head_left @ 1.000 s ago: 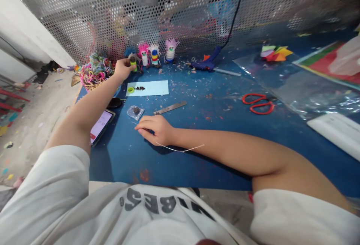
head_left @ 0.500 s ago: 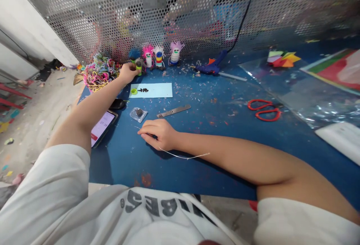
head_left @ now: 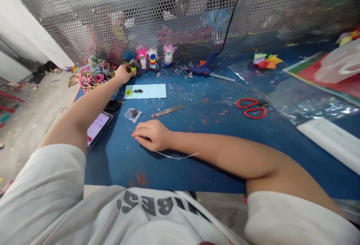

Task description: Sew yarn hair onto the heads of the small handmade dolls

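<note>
My left hand (head_left: 124,74) reaches to the back left, its fingers closed on a small green yarn doll (head_left: 133,69) with grey hair. Beside that doll stand a pink-haired doll (head_left: 143,58), a white-haired one (head_left: 153,60) with coloured bands, and a lilac-haired one (head_left: 168,56). Low over the table, my right hand (head_left: 152,134) is closed in a pinch on a thin white string (head_left: 174,157). One end sticks out past the fingertips and the longer end trails under the wrist. Near its knuckles lie a small clear bag (head_left: 133,114) with a dark lump and metal thread snips or tweezers (head_left: 168,111).
A light blue card (head_left: 154,91) carries a green ring and several black beads. Left of it are a heap of yarn (head_left: 94,72) and a phone (head_left: 99,127). A blue glue gun (head_left: 204,67), red-handled scissors (head_left: 251,108) and clear plastic sheets lie rightward. Perforated metal (head_left: 191,20) stands behind.
The whole view has turned slightly to the right, so things appear farther left. Both hands keep nearly the same places and grips on the table.
</note>
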Available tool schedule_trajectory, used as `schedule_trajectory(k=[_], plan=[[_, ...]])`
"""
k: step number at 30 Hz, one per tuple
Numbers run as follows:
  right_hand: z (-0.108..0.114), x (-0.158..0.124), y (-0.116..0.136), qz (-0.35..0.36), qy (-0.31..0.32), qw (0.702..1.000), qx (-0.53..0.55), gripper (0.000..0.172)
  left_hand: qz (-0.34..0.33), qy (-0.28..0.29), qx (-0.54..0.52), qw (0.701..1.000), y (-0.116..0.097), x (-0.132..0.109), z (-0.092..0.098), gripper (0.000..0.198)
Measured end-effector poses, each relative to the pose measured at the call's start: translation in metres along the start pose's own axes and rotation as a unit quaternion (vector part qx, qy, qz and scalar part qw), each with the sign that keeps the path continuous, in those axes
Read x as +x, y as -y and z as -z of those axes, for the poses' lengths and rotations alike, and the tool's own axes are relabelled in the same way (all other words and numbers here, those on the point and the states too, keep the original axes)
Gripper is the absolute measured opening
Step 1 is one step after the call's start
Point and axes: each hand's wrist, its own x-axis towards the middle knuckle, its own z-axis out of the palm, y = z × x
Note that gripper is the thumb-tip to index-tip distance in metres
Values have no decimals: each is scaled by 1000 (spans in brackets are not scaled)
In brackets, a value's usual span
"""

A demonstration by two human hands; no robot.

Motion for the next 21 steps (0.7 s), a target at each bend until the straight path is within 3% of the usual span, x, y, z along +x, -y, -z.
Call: schedule_trajectory(k=[3,7,11,14,17,19,21], plan=[[-1,0,0,2,9,1000,-3,24,71,-11,59,996,3,1,6,42],[-3,-2,-1,5,24,1000,-10,25,91,-1,96,991,-5,-4,14,35],[-3,-3,-3,-1,34,999,-21,24,84,1,110,990,-29,-11,32,32],[-2,-2,-2,-23,45,998,-34,23,65,-18,125,990,-56,-27,60,19],[-2,-2,-3,-43,73,995,-44,23,-12,-23,130,991,-92,-72,93,18],[-3,-2,-6,-47,96,993,-47,29,-44,-31,123,991,-118,-125,107,23],[-4,-3,-10,-48,115,991,-46,41,-128,-17,87,988,-142,-192,108,23]])
